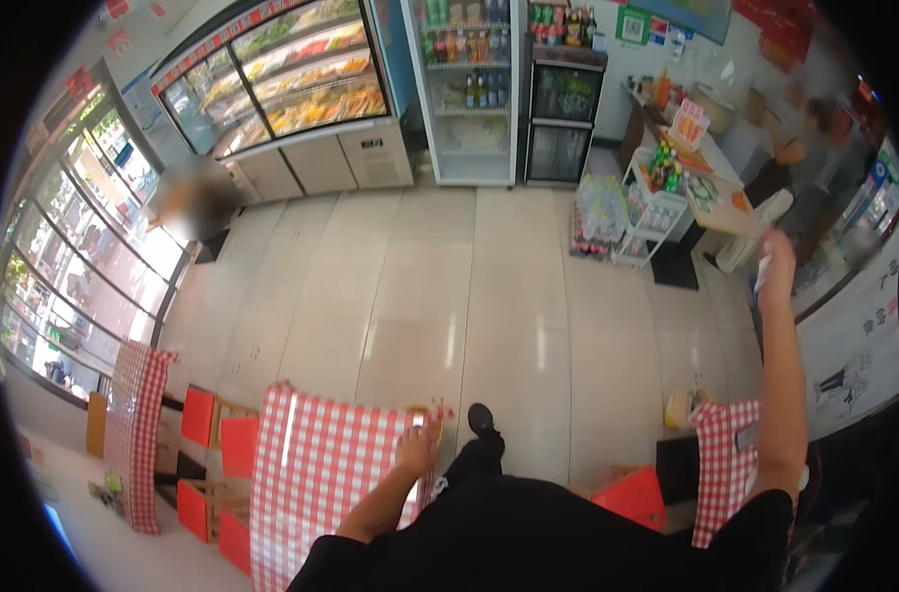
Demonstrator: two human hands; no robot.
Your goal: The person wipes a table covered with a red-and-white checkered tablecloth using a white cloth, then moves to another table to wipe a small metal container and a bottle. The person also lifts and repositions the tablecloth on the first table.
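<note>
Table: red-and-white checked cloth, glossy, with a bright streak of reflected light; stands at the person's left.
Left grip: over the far right corner of the table, at a yellow-rimmed thing; whether the fingers hold it cannot be told.
Right grip: arm stretched forward and to the right; fingers curled on a white item, its kind too small to tell.
Seats: red chairs left of the table; a red seat at the right, near a second checked table.
Floor: pale, glossy square tiles; the person's black shoe stands just beside the table.
Far wall: display cooler, drinks fridge and dark fridge in a row.
Right rear: bottle packs beside a white cart; a co-worker stands near.
Left side: glass front, daylight behind; a blurred figure near the cooler.
</note>
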